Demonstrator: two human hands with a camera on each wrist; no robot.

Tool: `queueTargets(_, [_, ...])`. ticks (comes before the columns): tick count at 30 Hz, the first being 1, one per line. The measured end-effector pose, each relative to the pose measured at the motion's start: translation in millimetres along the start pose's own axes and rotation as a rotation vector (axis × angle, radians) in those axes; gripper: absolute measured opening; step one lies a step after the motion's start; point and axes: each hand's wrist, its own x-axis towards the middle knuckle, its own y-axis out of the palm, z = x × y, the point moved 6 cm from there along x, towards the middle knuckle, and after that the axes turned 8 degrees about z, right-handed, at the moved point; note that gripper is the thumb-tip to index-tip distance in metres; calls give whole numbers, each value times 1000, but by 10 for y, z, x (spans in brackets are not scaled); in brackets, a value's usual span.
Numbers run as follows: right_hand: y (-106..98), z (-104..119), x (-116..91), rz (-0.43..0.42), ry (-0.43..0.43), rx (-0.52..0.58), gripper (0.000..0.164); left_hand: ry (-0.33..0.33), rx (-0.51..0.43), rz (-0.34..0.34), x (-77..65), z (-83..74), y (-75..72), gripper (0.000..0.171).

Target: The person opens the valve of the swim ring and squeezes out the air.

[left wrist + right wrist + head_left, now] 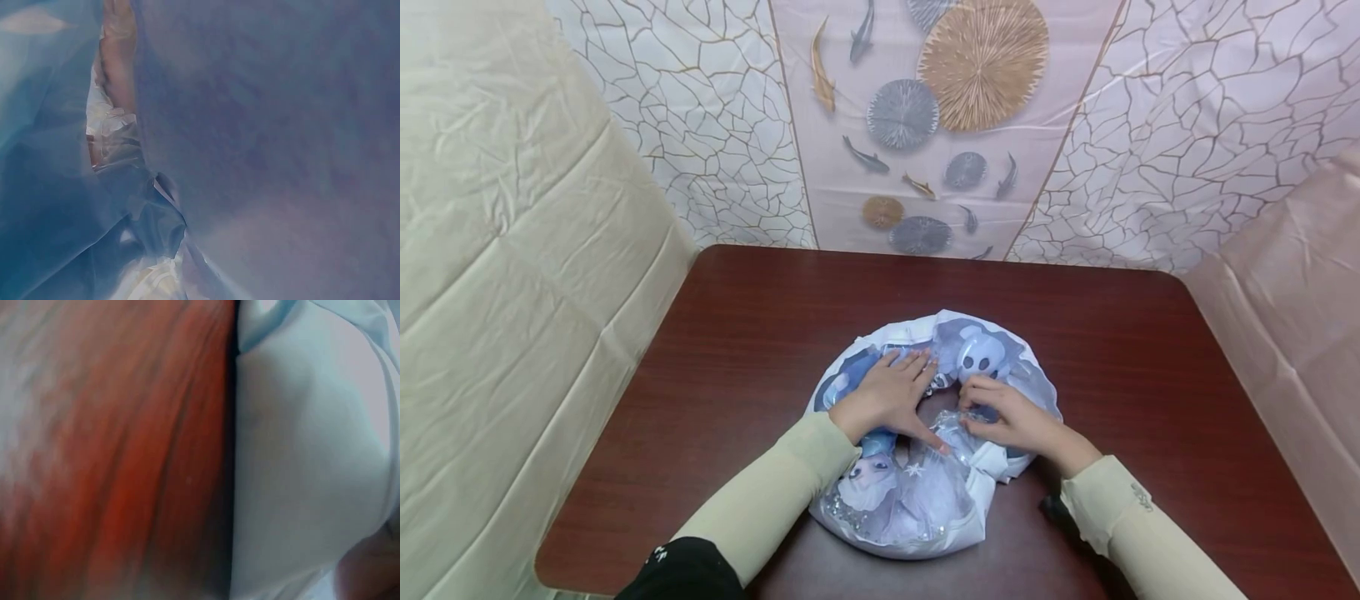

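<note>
**A soft printed ring on a dark red table, with a hand at either side of its opening**

The ring [917, 529], made of thin, glossy plastic, lies on the near half of the wood-grained table [737, 350]. Its outer border is white and slack, creased all round and bunched into folds at the lower right, where the outline is notched. The printed band is blue, lilac and pale grey. It carries a pale-haired figure [867, 485] at the lower left, a round-headed white figure [981, 354] with dark spots at the upper right, and a small white snowflake [913, 471]. Silvery flecks are scattered along the lower part. The left wrist view shows creased blue film at close range; the right wrist view shows the pale, smooth outer edge against the wood.

The left hand [895, 396] rests across the ring's left side, fingers spread and thumb extended over the central opening toward the lower part. The right hand [1015, 421] is at the opening's right edge, its fingers bent and thumb below them; whether it pinches the film cannot be told.

No lettering can be read on the ring. White marks on the black fabric [688, 575] at the left forearm and dark marks on the right sleeve [1150, 529] are too small to read.
</note>
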Motion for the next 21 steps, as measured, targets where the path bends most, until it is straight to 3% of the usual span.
queueTargets(21, [36,-7,19,22,0,27,12,-24,-17,55,39,5,41,142])
